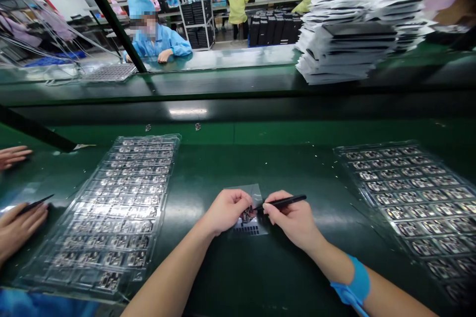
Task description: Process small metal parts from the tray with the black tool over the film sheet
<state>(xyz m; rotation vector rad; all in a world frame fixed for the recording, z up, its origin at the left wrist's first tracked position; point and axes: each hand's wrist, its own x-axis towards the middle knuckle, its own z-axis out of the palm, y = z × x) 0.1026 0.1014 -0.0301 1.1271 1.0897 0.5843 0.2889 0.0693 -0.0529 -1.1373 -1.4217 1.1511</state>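
Near the middle of the green mat, my left hand pinches a small circuit board between thumb and fingers. My right hand, with a blue band at the wrist, is closed around black tweezers. Their tips point left and meet the board's edge; whether they grip anything is too small to tell. Under the board lies a clear sheet with rows of small black pieces. My left fingers partly cover both the board and the sheet.
A clear tray of circuit boards lies at left, another tray at right. Two loose boards rest near the raised ledge. A stack of papers stands on it. At far left, a co-worker's hands show, one with a dark pointed tool.
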